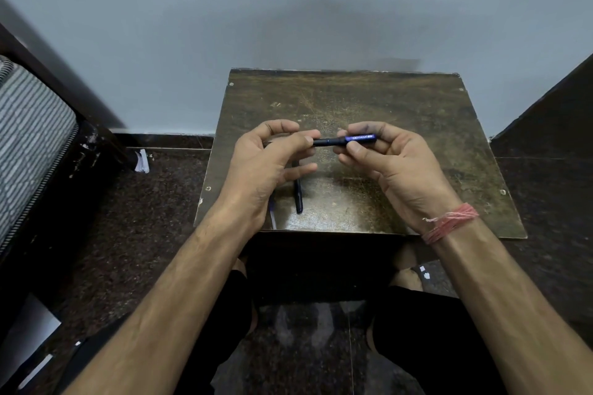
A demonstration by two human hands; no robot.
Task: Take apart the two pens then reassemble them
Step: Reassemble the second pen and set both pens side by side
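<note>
A dark pen (330,141) with a blue labelled barrel is held level above the small brown table (417,125). My left hand (266,163) pinches its left end between thumb and forefinger. My right hand (385,157) pinches the blue barrel end with thumb and fingers. A second dark pen (299,199) lies on the table below my left hand, pointing towards me. Beside it a thin pale part (272,218) shows near the table's front edge, mostly hidden by my left wrist.
The table stands against a pale blue wall (288,26). A bed with a striped mattress (29,138) is at the left. Dark furniture (552,119) stands at the right. The floor is dark speckled stone with paper scraps (141,160). My knees are under the table's front edge.
</note>
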